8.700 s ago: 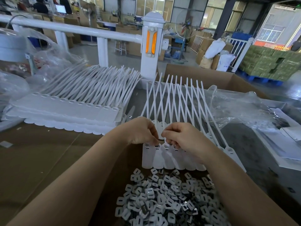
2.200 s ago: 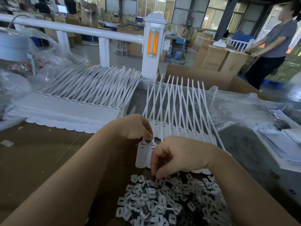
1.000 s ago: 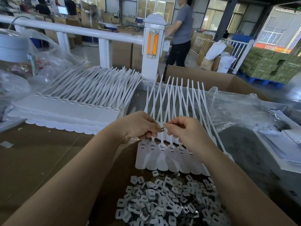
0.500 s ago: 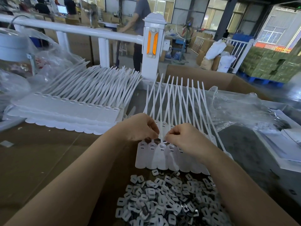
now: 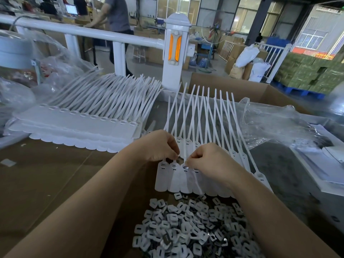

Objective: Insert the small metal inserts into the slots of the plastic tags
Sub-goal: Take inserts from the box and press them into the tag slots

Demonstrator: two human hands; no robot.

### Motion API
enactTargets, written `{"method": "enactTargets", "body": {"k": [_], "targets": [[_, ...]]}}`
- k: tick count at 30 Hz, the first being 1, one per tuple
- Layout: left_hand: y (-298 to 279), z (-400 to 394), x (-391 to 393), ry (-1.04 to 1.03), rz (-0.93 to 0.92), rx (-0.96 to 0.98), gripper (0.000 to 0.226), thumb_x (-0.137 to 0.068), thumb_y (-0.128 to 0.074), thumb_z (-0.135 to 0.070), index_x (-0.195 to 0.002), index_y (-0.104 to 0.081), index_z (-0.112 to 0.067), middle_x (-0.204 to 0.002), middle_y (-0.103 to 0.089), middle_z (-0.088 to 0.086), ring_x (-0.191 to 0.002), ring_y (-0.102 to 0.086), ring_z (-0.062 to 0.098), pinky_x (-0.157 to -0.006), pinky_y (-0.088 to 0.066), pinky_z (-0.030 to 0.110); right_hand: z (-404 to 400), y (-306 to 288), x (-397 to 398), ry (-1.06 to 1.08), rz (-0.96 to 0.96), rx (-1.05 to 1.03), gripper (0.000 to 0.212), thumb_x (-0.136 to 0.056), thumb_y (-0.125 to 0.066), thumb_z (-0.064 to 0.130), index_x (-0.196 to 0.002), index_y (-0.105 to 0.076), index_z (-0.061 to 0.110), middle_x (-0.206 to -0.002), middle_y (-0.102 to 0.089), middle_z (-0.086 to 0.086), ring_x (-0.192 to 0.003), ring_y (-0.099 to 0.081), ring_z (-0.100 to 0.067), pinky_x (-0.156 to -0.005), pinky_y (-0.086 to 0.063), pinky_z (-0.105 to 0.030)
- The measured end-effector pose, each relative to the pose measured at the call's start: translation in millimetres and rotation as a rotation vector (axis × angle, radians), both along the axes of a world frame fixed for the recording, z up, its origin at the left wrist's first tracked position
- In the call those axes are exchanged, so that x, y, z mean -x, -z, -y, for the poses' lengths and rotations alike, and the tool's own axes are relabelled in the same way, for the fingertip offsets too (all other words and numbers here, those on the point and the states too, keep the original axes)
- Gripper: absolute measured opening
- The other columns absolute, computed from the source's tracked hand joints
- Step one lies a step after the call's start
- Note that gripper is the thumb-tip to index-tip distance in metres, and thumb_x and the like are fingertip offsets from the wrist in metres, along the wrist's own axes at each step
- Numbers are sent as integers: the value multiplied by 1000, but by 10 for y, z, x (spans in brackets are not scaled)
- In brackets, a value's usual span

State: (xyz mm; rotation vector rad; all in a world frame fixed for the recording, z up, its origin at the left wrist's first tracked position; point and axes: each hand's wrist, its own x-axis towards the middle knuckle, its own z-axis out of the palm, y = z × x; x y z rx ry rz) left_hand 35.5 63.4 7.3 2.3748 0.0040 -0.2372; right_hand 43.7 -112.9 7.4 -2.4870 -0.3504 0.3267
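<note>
Just behind the pile of metal inserts (image 5: pixel 188 228), the strip of joined tags (image 5: pixel 178 178) lies flat on the cardboard (image 5: pixel 46 183), slots facing up so each one is easy to reach. Left hand (image 5: pixel 158 146) curls its fingers down on the tag heads, pinching to steady the strip, it seems. Right hand (image 5: pixel 208 159) pinches one small shiny insert (image 5: pixel 185 166) right at a slot, third tag from the strip's left end. Behind the strip, left of it, sits a stack of more tags (image 5: pixel 83 123).
</note>
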Motion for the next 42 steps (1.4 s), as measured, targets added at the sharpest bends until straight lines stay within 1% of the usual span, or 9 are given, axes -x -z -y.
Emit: {"method": "enactTargets", "body": {"k": [7, 13, 18, 20, 24, 26, 29, 33, 42], "targets": [[-26, 17, 13, 3, -16, -9, 8, -87, -71, -16, -93, -73, -20, -89, -73, -4, -86, -68, 12, -88, -56, 32, -8, -11, -19, -12, 5, 19, 14, -86, -74, 33, -74, -72, 27, -70, -69, 7, -58, -56, -4, -50, -38, -18], [-31, 2, 6, 16, -9, -2, 7, -87, -71, -15, -93, -73, -20, -87, -74, -5, -81, -69, 9, -80, -54, 25, 16, -48, -12, -11, -28, -15, 10, -88, -73, 31, -78, -71, 27, -79, -72, 2, -66, -61, -10, -57, -45, -23], [-29, -5, 12, 40, 30, -6, 7, -85, -74, -18, -91, -73, -20, -86, -73, -5, -82, -69, 10, -84, -57, 30, 8, -30, -30, -12, -38, 7, 10, -88, -73, 31, -80, -70, 27, -82, -73, -1, -69, -64, -11, -59, -45, -24], [-53, 17, 16, 80, 86, 2, 8, -82, -77, -20, -89, -73, -22, -82, -72, -8, -76, -68, 5, -77, -58, 27, 17, -2, -54, 25, -46, -51, 8, -91, -67, 27, -84, -70, 24, -74, -69, 7, -63, -63, -4, -59, -44, -23], [-158, 146, 84, 321, 103, 53, 6, -78, -80, -20, -79, -76, -25, -66, -66, -16, -56, -56, -6, -58, -44, 9, 60, 37, -150, 157, -84, -254, 11, -96, -58, 20, -94, -68, 13, -64, -60, 1, -44, -53, -4, -48, -41, -22], [-195, 236, 137, 433, 56, 103, 6, -77, -82, -17, -80, -79, -21, -67, -68, -17, -59, -58, -7, -61, -42, 5, 103, 37, -195, 253, -161, -414, 10, -97, -58, 19, -96, -66, 13, -60, -57, 1, -37, -47, -4, -39, -38, -20], [-192, 413, 207, 552, 33, 116, 8, -79, -80, -16, -85, -80, -20, -72, -70, -23, -67, -60, -12, -69, -42, 3, 161, 35, -242, 341, -266, -564, 10, -94, -62, 18, -90, -68, 12, -50, -54, 4, -44, -44, -12, -46, -35, -27], [-91, 634, 259, 606, 50, 65, 14, -81, -79, -20, -94, -80, -22, -91, -75, -13, -85, -65, -1, -89, -51, 21, 168, 43, -269, 362, -317, -624, 11, -89, -66, 18, -79, -64, 14, -50, -55, 3, -49, -43, -15, -57, -35, -32], [-10, 717, 269, 668, 27, 42, 14, -81, -79, -22, -95, -79, -21, -89, -74, -14, -79, -61, -5, -78, -46, 11, 157, 47, -272, 305, -299, -577, 10, -92, -63, 20, -94, -66, 10, -53, -56, 0, -53, -43, -16, -60, -37, -34]]}}
